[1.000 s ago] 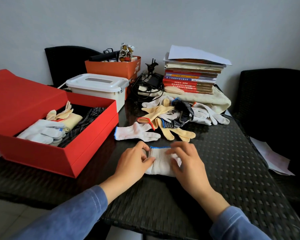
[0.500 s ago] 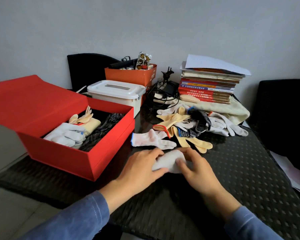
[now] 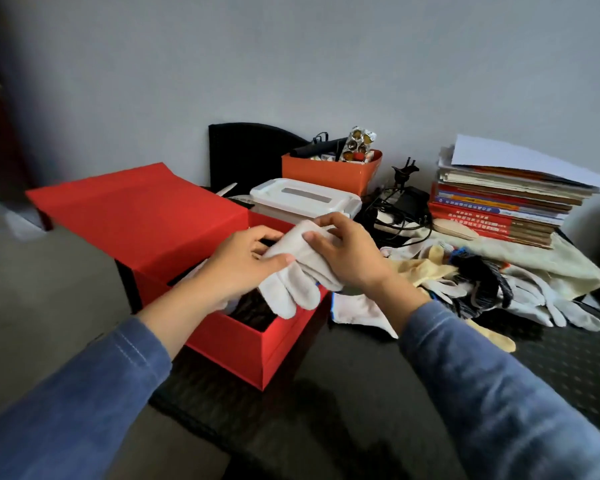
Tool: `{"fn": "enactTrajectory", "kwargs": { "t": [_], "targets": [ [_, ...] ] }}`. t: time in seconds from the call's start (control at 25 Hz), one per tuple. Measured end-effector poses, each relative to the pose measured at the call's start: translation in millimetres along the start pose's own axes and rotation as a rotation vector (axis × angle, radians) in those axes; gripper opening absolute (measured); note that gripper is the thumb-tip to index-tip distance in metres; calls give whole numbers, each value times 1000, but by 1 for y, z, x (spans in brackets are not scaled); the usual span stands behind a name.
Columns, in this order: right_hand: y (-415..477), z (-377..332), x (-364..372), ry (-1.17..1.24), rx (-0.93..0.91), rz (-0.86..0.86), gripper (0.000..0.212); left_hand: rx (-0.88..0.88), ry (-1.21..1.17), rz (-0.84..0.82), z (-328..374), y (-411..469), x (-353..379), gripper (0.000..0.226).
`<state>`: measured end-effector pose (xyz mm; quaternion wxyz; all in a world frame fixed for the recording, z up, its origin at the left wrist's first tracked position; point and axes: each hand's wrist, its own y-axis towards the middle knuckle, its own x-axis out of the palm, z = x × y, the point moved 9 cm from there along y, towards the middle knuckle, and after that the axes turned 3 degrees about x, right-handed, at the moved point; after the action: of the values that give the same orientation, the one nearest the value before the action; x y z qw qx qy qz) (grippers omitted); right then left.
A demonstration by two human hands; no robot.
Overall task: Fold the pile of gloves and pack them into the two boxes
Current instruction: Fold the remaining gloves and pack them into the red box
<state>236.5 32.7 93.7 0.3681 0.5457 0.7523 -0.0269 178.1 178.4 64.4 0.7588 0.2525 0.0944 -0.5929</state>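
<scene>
Hanging above the open red box (image 3: 229, 344), a white glove (image 3: 291, 289) is seen folded over, its stubby finger ends pointing down toward the box's near right corner. It is gripped from both sides. The left hand (image 3: 239, 265) is curled round its left edge with the thumb laid across the top. The right hand (image 3: 350, 258) is clamped on its upper end between thumb and fingertips. The unfolded pile of gloves (image 3: 482, 289) is heaped on the dark counter (image 3: 361, 393) just right of the box. The box's contents are mostly hidden by the hands, and only something dark can be made out inside.
</scene>
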Motion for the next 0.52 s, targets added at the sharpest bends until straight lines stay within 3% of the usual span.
{"fn": "enactTrajectory", "kwargs": {
  "t": [0.24, 0.36, 0.52],
  "targets": [
    [60, -7, 83, -76, 91, -182, 19, -220, 100, 56, -55, 24, -62, 22],
    [66, -16, 122, -46, 147, -356, 32, -272, 439, 98, -72, 32, -93, 23],
    [57, -19, 160, -151, 176, -562, 50, -296, 952, 15, -71, 29, -94, 31]
  ]
}}
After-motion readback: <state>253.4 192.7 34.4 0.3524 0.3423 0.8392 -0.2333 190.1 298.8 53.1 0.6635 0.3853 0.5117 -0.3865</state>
